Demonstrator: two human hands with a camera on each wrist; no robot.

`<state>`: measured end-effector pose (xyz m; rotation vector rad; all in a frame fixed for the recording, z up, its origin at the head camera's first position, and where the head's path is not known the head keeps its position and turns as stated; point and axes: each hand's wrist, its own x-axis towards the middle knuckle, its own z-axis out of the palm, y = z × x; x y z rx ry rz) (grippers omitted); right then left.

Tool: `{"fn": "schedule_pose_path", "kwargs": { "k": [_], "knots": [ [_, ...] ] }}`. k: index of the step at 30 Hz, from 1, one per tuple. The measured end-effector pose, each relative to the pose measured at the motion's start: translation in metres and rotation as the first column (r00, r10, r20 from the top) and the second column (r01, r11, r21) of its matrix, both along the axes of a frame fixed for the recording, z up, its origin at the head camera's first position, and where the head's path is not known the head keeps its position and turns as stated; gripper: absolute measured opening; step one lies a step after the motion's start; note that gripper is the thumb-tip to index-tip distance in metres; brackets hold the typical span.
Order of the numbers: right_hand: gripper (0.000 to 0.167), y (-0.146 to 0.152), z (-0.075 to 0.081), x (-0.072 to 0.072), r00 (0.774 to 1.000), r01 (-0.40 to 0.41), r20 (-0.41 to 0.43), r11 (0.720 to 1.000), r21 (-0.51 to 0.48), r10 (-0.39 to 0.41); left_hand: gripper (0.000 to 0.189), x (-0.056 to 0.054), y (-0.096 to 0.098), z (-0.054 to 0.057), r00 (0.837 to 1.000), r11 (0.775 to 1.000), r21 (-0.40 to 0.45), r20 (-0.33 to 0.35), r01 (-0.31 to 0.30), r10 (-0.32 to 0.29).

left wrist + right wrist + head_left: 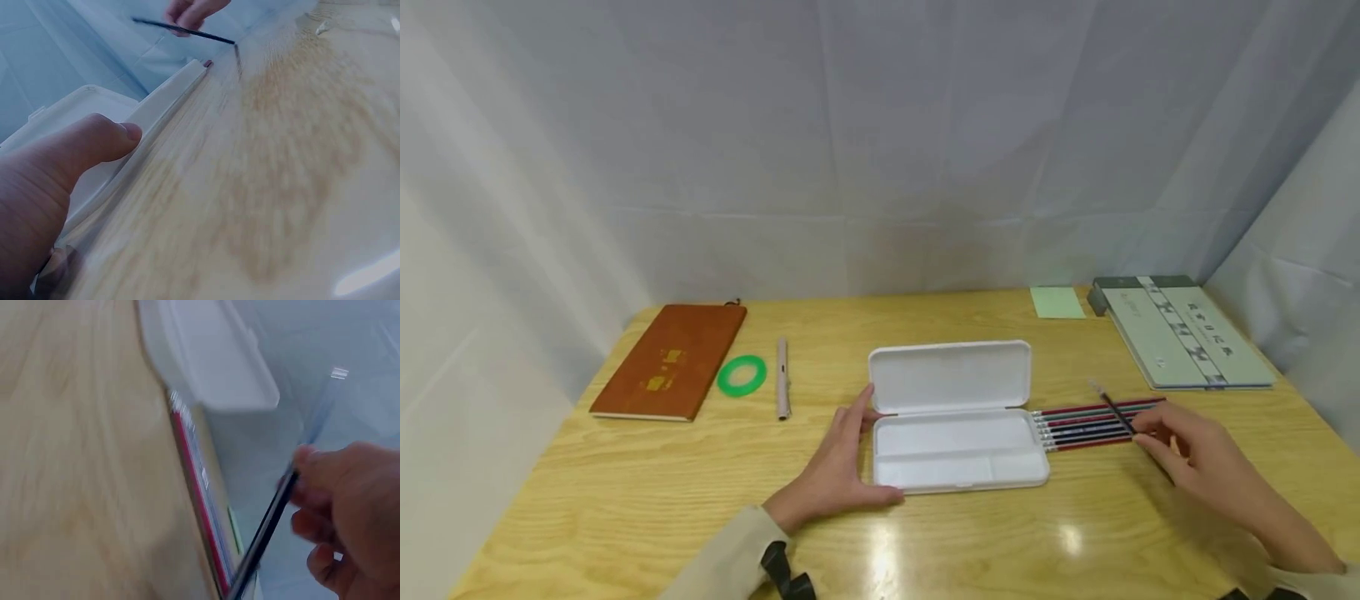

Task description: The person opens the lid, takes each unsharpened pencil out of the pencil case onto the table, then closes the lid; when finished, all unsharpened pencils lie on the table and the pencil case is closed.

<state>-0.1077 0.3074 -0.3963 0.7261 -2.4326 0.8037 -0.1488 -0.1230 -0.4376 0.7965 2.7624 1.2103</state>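
A white pencil case [958, 450] lies with its lid [951, 377] raised and its compartments bare. My left hand [841, 467] holds the case's left end, thumb against the front wall and fingers around the back corner by the lid. In the left wrist view the thumb [103, 140] lies on the case's edge. Between thumb and fingertips, my right hand [1198, 458] pinches a dark pencil [1116, 410], tilted above a row of pencils [1093, 425]. These lie side by side at the case's right end, red, green and dark, their silvery ends towards it.
On the left are a brown notebook [673, 358], a green tape roll [742, 376] and a beige pen [782, 379]. A pale green sticky note [1057, 302] and a light green book [1187, 333] lie at the back right. White cloth [925, 150] hangs behind the wooden table [647, 492].
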Motion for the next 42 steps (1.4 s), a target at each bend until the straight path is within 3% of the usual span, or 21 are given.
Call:
{"fn": "schedule_pose_path", "kwargs": {
  "k": [6,9,14,18,22,25,30,33,38,42],
  "knots": [
    [0.013,0.026,-0.021,0.002,0.997,-0.067,0.064,0.966,0.252,0.052,0.136,0.0,-0.001,0.0,1.0,1.0,-0.001,-0.013,0.002,-0.002],
    [0.019,0.028,-0.028,0.002,0.996,-0.058,0.08,0.955,0.292,0.036,0.136,0.0,0.0,-0.001,1.0,1.0,0.0,-0.018,0.006,-0.006],
    [0.035,0.022,-0.03,-0.005,1.0,0.004,0.025,0.951,0.31,-0.012,0.135,-0.001,0.001,-0.001,1.0,1.0,0.004,-0.03,0.01,-0.01],
    [0.04,0.016,-0.028,-0.014,1.0,0.02,0.0,0.952,0.304,-0.021,0.134,0.0,0.002,0.0,1.0,1.0,0.005,-0.02,0.017,-0.017],
    [0.039,0.011,-0.024,-0.025,1.0,0.0,0.029,0.954,0.299,-0.009,0.134,0.0,0.001,0.001,1.0,1.0,0.004,-0.008,0.015,-0.015],
    [0.037,0.005,-0.018,-0.031,0.992,-0.047,0.127,0.957,0.286,0.011,0.134,0.0,0.001,0.001,1.0,1.0,-0.001,-0.012,0.016,-0.016],
    [0.03,-0.014,-0.001,-0.041,0.948,-0.12,0.316,0.963,0.24,0.04,0.135,0.0,-0.001,0.002,1.0,1.0,-0.013,-0.026,0.003,-0.003],
    [0.031,-0.033,0.009,-0.05,0.937,-0.117,0.347,0.973,0.197,0.042,0.135,0.0,-0.002,0.003,1.0,1.0,-0.012,-0.03,-0.002,0.002],
    [0.054,-0.068,0.02,-0.067,0.936,-0.117,0.339,0.991,0.062,0.089,0.136,0.001,-0.002,0.003,1.0,1.0,0.019,-0.022,0.005,-0.004],
    [0.056,-0.089,0.028,-0.075,0.91,-0.152,0.384,0.987,-0.042,0.157,0.138,0.001,0.0,0.0,1.0,0.999,0.05,-0.02,0.01,-0.009]
  ]
}}
